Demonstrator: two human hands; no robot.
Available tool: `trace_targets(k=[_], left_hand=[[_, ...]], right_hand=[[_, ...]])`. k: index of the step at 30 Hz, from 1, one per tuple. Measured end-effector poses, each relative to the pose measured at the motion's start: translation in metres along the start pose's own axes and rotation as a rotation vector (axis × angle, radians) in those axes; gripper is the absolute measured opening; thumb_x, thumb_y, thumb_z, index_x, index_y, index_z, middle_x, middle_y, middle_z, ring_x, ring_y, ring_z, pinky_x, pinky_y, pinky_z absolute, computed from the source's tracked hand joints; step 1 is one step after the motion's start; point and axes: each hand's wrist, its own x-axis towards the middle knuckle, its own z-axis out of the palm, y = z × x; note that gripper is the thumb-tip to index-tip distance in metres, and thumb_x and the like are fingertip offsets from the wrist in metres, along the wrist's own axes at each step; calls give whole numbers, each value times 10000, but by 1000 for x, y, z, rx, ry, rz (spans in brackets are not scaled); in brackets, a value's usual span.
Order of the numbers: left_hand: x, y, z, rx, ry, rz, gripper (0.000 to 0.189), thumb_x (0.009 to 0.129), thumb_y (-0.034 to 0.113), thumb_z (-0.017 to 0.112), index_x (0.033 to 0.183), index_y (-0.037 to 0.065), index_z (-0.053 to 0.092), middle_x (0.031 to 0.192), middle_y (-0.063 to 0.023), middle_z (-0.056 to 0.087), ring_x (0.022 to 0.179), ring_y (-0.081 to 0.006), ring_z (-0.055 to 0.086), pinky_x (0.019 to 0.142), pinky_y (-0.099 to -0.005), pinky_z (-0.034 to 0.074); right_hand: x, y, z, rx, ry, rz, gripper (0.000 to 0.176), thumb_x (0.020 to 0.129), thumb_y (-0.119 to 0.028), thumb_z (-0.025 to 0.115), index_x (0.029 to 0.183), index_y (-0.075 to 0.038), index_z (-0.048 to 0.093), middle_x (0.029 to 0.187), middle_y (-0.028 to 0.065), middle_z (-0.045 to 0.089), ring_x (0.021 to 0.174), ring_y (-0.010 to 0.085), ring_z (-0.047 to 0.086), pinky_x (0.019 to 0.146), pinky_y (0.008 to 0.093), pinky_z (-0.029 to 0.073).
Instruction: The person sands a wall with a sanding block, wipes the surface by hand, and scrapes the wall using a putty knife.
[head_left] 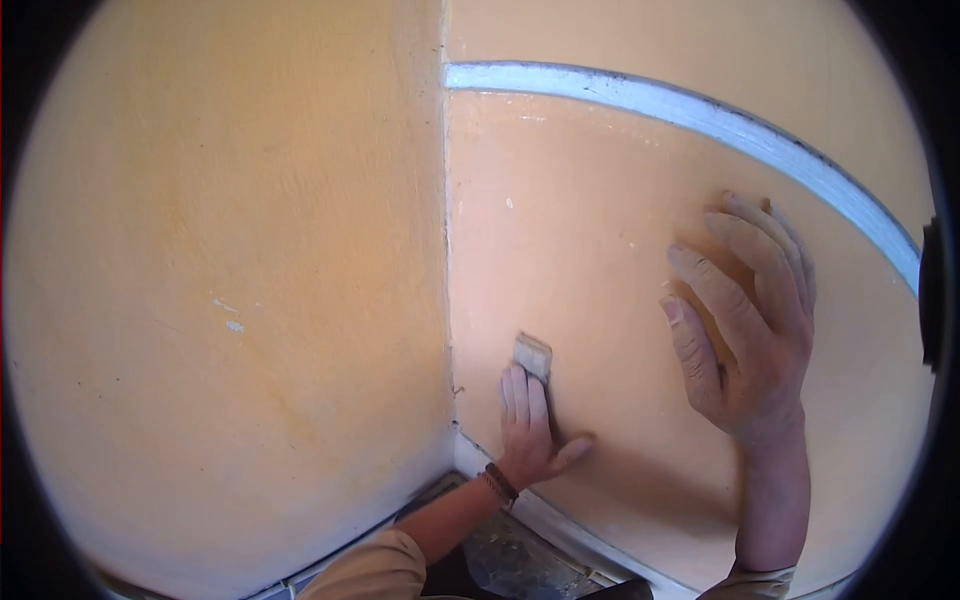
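Low on the peach wall [610, 300], just right of the corner, my left hand [530, 420] presses a small greyish pad [533, 355] flat against the surface. Its fingers lie over the lower part of the pad and the thumb points out to the right. A dark bracelet circles that wrist. Farther right and higher, my right hand [750, 320] touches the same wall with its fingertips, fingers spread and a little bent, with nothing in it. Pale dust coats the fingers of both hands.
A yellow-orange wall [250, 250] with small white chips meets the peach wall at a vertical corner. A light blue strip [700, 110] curves across above my hands. Below are a white skirting [570, 535] and a dark, speckled floor [520, 570]. A dark object [932, 295] stands at the right edge.
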Motion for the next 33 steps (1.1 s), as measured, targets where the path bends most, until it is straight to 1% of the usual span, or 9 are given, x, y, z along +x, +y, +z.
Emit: trace_targets(k=[6,9,13,16,21,25,28,31,33], left_hand=[[279,-19,-44,126,303,253,1010,824,486,669,1514,-64,178,1562,-307,185,1450,-465,177,1159,-590,113],[192,7,-23,171,250,106,997,831,490,663,1511,-66,192,1556,-308,202,1437,-492,187,1157,-590,126],[-105,47,30,-120,-145,-148,1031,853,589,612,1429,-183,246,1466,-425,251,1382,-580,219,1121,-653,151],[-53,30,7,-18,-156,-64,1026,854,588,611,1419,-191,254,1450,-447,245,1363,-606,225,1113,-659,170],[234,-32,-39,100,293,147,960,857,466,656,1504,-75,196,1568,-284,195,1443,-481,179,1169,-567,131],[78,22,-11,66,104,3,944,871,423,650,1497,-100,175,1540,-350,186,1431,-522,162,1149,-617,119],[-88,52,33,-62,-87,-97,1080,852,597,608,1468,-162,149,1494,-432,162,1398,-588,161,1117,-670,125],[-17,30,4,-75,-81,-90,1066,851,589,620,1473,-146,161,1503,-415,171,1398,-583,167,1115,-676,114],[115,4,-18,160,167,24,1033,823,521,676,1499,-87,186,1532,-357,193,1423,-518,192,1138,-636,123]], right_hand=[[1,1,0,55,38,-18,203,842,-99,657,1017,-1,689,1153,200,619,1154,400,577,1019,522,440],[2,3,-2,142,124,14,203,829,-72,666,1009,14,703,1086,205,629,1071,394,610,962,488,486],[-2,8,-2,190,205,-4,203,842,-54,661,1012,48,702,1037,219,638,1021,381,632,907,455,524],[1,1,-3,169,179,-32,203,847,-54,667,1013,59,698,1028,217,641,1022,367,633,907,445,525],[2,6,-3,196,145,-2,206,920,-53,562,1047,62,677,1066,210,654,1064,365,627,940,427,498],[1,-2,-1,218,116,21,207,923,-61,570,1042,70,677,1049,210,657,1040,350,632,922,417,500],[-4,-1,-4,198,109,4,210,926,-59,569,1044,75,678,1041,208,660,1037,343,633,919,410,499],[-4,0,-3,225,119,6,210,927,-43,559,1049,77,680,1041,205,662,1039,338,633,920,404,497],[-3,-1,-2,243,139,13,207,925,-20,548,1049,78,681,1052,205,663,1042,330,633,923,397,495]])
